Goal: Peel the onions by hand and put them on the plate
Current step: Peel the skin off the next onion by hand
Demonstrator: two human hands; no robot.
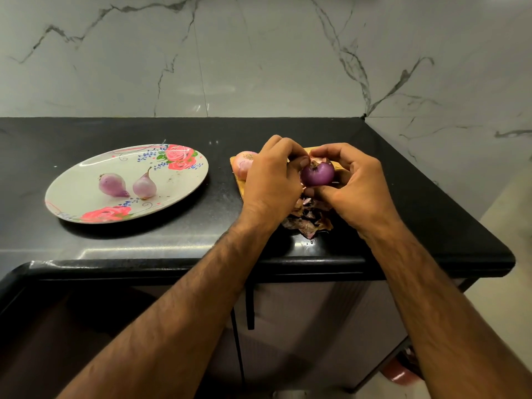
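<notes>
Purple onion (318, 174) held in left hand (273, 180) and right hand (355, 182) fingers, two onions (112, 184) (144, 186) on plate (180, 180)

We note black stone tabletop (115, 249): polished, glossy, reflections along edge. White grey-veined marble wall (259, 53): smooth, shiny. Round rose-printed white plate (184, 180): glossy. Tan wooden board (239, 187): matt. Purple peeled onion (318, 174): smooth, slick. Brown loose onion skins (308, 223): dry, papery, crinkled.
</notes>
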